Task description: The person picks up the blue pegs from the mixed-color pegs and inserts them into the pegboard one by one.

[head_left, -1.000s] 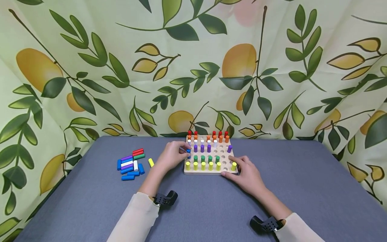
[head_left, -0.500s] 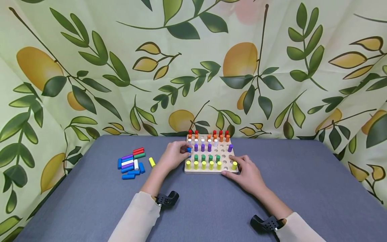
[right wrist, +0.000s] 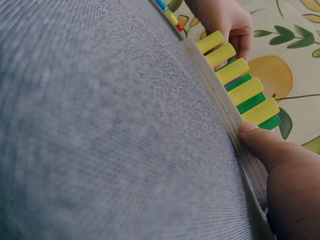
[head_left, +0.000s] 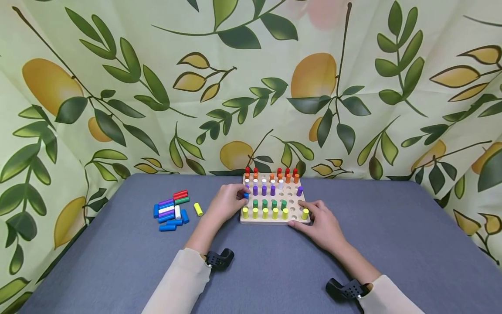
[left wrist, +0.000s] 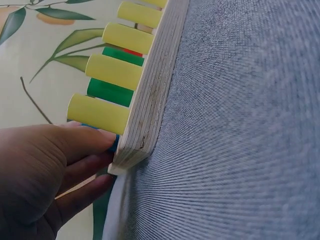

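Note:
A wooden pegboard (head_left: 270, 222) holds rows of red, orange, white, purple, green and yellow pegs. At its left edge my left hand (head_left: 226, 202) pinches a blue peg (head_left: 246, 196) between thumb and fingers, in the row between the purple and green pegs. In the left wrist view the blue peg (left wrist: 114, 144) is mostly hidden behind the fingers and a yellow peg (left wrist: 98, 113). My right hand (head_left: 322, 223) holds the board's front right corner, thumb along the front edge and a finger over the right side. The right wrist view shows that thumb (right wrist: 252, 131) against the board's edge.
Left of the board lies a pile of loose pegs, among them a blue peg (head_left: 167, 227), a white peg (head_left: 178, 212) and a green peg (head_left: 182, 200). A single yellow peg (head_left: 198, 209) lies near my left forearm. A leaf-patterned cloth (head_left: 251, 87) hangs behind the table.
The blue peg sits a little lower at the board, with less of it showing below my left fingertips. My right hand keeps its place. The whole head view has shifted slightly.

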`<move>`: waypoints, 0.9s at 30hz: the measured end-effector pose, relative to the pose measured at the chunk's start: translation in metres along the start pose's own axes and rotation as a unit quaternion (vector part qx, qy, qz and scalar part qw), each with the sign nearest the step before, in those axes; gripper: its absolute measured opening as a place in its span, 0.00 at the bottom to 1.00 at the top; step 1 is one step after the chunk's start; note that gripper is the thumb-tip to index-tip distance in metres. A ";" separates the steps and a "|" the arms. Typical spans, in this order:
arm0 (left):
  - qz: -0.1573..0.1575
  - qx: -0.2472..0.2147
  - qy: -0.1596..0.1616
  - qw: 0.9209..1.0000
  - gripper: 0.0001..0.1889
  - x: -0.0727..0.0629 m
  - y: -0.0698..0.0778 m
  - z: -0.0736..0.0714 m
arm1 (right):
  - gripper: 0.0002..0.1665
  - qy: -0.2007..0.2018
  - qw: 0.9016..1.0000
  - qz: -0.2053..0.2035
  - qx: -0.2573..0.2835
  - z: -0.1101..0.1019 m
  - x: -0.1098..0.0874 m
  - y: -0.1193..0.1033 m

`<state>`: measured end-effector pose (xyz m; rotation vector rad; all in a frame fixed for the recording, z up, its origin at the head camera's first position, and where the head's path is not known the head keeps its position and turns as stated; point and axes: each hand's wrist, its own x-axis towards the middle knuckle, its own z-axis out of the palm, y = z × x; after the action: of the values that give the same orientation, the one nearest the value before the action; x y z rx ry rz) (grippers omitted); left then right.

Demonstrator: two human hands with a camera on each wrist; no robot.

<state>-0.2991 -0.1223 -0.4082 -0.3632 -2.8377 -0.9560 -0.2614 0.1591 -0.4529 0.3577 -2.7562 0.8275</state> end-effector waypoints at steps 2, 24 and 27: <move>-0.002 0.004 0.001 1.000 0.09 0.000 0.000 0.000 | 0.42 -0.002 1.000 0.001 0.000 0.000 0.001 -0.001; -0.021 0.060 -0.002 0.998 0.14 -0.011 -0.010 -0.056 | 0.43 0.005 1.000 -0.005 0.001 0.000 -0.001 0.002; -0.027 0.064 0.001 0.998 0.14 -0.016 -0.007 -0.066 | 0.43 0.002 1.000 -0.004 0.003 0.002 -0.001 0.002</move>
<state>-0.2831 -0.1710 -0.3627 -0.2733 -2.9008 -0.7778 -0.2612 0.1597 -0.4553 0.3688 -2.7476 0.8323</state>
